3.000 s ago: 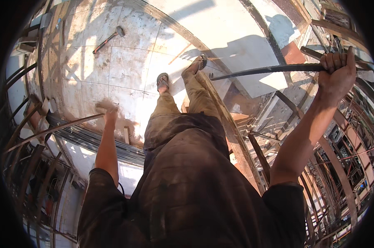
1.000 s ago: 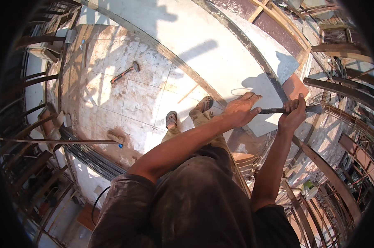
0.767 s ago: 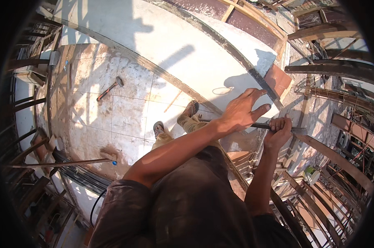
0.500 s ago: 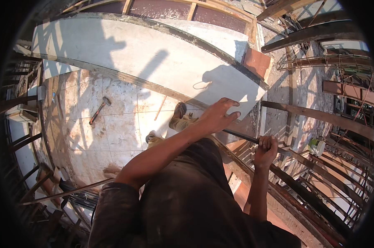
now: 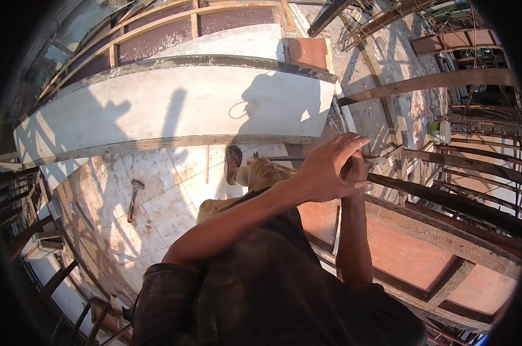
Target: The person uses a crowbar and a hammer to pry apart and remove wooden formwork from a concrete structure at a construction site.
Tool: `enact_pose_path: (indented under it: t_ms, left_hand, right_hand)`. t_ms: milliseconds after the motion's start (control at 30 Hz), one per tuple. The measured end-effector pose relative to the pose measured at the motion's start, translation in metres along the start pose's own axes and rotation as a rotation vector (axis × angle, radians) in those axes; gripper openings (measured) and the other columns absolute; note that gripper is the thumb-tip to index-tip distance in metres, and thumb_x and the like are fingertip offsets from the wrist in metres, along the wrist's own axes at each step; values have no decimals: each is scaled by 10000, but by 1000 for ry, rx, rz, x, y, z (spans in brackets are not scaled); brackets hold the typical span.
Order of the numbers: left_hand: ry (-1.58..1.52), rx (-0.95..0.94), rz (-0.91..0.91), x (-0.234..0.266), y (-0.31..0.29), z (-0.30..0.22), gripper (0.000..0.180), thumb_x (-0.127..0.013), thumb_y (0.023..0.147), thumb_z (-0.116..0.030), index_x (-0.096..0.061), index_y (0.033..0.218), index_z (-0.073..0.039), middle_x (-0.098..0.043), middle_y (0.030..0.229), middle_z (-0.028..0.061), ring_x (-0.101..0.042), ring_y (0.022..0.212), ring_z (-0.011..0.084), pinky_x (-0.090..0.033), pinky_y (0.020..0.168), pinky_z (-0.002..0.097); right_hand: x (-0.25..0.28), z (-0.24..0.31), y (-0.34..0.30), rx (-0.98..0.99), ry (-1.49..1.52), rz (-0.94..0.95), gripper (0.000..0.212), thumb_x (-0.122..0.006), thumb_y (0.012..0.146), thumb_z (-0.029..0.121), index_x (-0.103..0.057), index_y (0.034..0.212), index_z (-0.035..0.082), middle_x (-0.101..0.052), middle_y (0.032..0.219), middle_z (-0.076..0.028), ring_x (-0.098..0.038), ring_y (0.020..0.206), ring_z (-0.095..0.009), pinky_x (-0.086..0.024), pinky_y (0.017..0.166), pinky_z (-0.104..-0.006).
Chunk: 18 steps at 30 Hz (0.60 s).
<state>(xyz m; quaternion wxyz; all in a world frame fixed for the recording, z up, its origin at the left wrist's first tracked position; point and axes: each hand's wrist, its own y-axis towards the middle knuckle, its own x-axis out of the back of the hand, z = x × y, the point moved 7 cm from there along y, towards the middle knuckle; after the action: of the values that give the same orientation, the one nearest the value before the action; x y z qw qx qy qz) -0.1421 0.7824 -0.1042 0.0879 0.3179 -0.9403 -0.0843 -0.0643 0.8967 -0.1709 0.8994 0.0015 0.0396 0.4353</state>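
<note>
My right hand [image 5: 359,171] is closed round a long dark metal pry bar [image 5: 285,158], held crosswise at about waist height. The bar's flat end sticks out to the right of the fist, and its other end reaches left above my leg. My left hand [image 5: 330,168] overlaps the right one in this view, with its fingers stretched out and its thumb apart. Whether the two hands touch, I cannot tell. Part of the right fist and of the bar is hidden behind the left hand.
A hammer [image 5: 134,200] and a thin stick [image 5: 207,164] lie on the stained tiles to the left. A long pale panel [image 5: 197,106] with timber edges crosses ahead of my sandalled foot [image 5: 233,161]. Timber beams [image 5: 428,86] and reddish formwork panels [image 5: 405,248] lie to the right.
My left hand has moved right, from apart to over the right hand. The right hand has risen with the bar. The view has turned, showing more of the right-side formwork.
</note>
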Motion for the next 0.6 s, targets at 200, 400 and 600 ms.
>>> enact_pose_path:
  t_ms: [200, 400, 600]
  left_hand:
    - [501, -51, -268, -9, 34, -6, 364, -729, 868, -389, -710, 781, -36, -683, 790, 142, -617, 771, 321, -454, 794, 410]
    - [189, 201, 45, -34, 14, 11, 446, -708, 926, -301, -510, 670, 7, -401, 546, 80, -364, 529, 145, -345, 522, 322]
    - [242, 53, -2, -27, -54, 2, 412, -723, 908, -319, -582, 686, -2, -544, 611, 99, -488, 578, 207, -418, 602, 352]
  right_hand:
    - [-47, -60, -13, -64, 154, 77, 133, -611, 935, 83, -597, 1063, 49, -609, 999, -13, -565, 994, -116, -471, 863, -300]
    - [-40, -43, -24, 110, 248, 21, 145, -624, 928, 53, -593, 1069, 65, -616, 1015, -1, -575, 971, -103, -480, 836, -288]
    - [-59, -31, -93, 214, 313, 175, 183, -678, 907, 110, -587, 1064, 82, -622, 1015, 12, -581, 955, -99, -485, 829, -285]
